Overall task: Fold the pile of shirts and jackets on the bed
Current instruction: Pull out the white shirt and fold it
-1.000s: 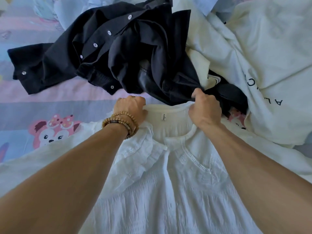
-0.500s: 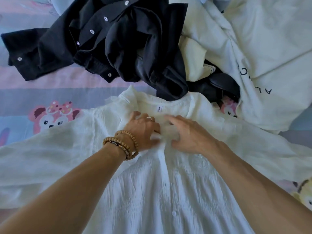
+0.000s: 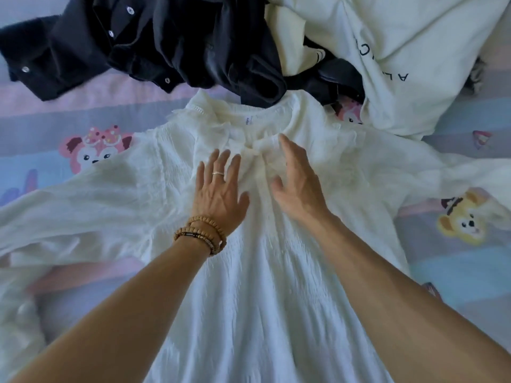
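On the bed sheet with cartoon bears lies a white blouse, spread flat with the front up and the sleeves out to both sides. Both hands rest on its chest, just below the collar — the left hand with straight, spread fingers, the right hand also with fingers straight, gripping nothing. Beyond the collar a black shirt lies crumpled, touching the blouse, and beside it a cream sweatshirt.
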`<state>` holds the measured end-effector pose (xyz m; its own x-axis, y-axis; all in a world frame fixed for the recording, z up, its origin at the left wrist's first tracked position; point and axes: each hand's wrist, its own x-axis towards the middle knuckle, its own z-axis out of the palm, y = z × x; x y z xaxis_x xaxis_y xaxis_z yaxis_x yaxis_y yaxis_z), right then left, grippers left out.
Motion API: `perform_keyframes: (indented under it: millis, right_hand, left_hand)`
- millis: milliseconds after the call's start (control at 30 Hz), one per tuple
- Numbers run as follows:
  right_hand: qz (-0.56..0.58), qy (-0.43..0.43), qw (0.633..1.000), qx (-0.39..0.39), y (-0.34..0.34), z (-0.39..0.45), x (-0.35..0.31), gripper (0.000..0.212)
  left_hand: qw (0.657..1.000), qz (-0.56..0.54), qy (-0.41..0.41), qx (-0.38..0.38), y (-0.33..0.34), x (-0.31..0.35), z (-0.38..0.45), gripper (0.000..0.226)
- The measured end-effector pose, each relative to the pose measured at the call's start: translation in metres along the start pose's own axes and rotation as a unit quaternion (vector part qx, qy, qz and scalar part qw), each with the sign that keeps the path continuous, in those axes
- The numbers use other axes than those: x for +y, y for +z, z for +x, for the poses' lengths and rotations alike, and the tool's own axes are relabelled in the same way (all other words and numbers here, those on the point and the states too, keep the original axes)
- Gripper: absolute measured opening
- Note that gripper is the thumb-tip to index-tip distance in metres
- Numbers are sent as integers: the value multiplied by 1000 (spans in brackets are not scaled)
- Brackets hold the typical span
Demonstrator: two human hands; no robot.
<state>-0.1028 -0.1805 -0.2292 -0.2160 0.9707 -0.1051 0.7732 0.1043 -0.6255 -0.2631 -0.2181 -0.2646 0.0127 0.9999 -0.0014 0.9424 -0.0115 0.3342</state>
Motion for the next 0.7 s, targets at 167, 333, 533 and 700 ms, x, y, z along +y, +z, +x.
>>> perform_keyframes:
  millis: [167,333,533,700]
  right_hand:
    - [40,159,983,85,26,-122,7,26]
    - [6,320,947,-1,43,-220,14,16]
    - [-102,262,954,-108,58,-265,5,42]
    - [-10,258,960,-113,56,-283,3,48]
  left_hand:
    - [995,-69,-76,15,-10,-24,-123,62]
    - [973,-80,-211,42,-15,-44,-245,49]
    - [927,-87,-366,-8,-14,-40,-337,30]
    - [916,-46,-385,-106,-20,-31,-353,39]
